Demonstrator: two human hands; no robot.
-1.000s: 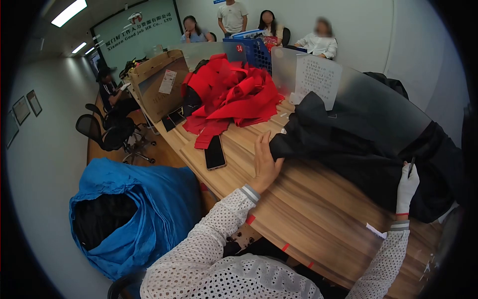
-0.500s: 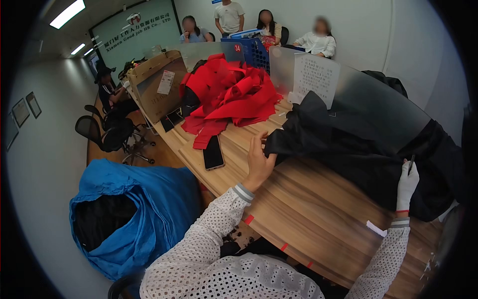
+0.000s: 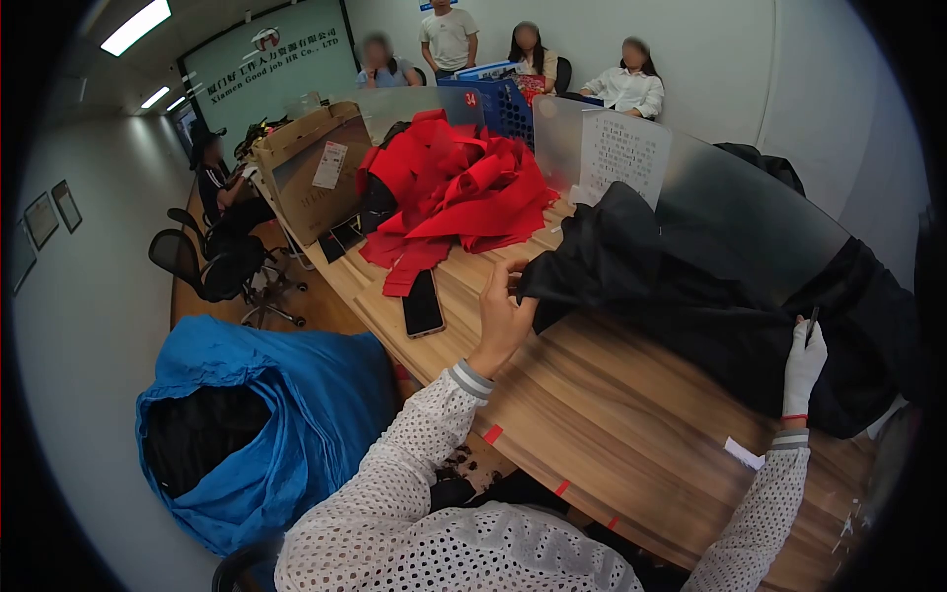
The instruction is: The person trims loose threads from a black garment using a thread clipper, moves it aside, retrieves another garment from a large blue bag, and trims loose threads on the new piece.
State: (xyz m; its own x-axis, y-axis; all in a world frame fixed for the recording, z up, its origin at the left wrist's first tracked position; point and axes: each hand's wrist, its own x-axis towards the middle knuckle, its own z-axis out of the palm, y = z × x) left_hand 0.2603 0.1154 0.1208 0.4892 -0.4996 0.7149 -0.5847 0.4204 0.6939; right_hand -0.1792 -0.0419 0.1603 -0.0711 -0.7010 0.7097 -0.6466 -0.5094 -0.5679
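Note:
A large piece of black fabric lies bunched across the right half of the wooden table. My bare left hand pinches its left edge between thumb and fingers and lifts that edge slightly. At the right, my right hand, in a white glove, is closed on a slim dark tool whose kind I cannot make out. That hand rests against the fabric's right part. Left of the fabric sits a heap of red fabric strips. A phone lies just left of my left hand.
A cardboard box stands at the table's far left. A frosted divider with a printed sheet runs along the back. On the floor, a blue sack holds black cloth. Office chairs and several people are beyond.
My left hand has moved slightly left, drawing the black fabric's edge with it. My right hand has barely moved and keeps its hold on the dark tool.

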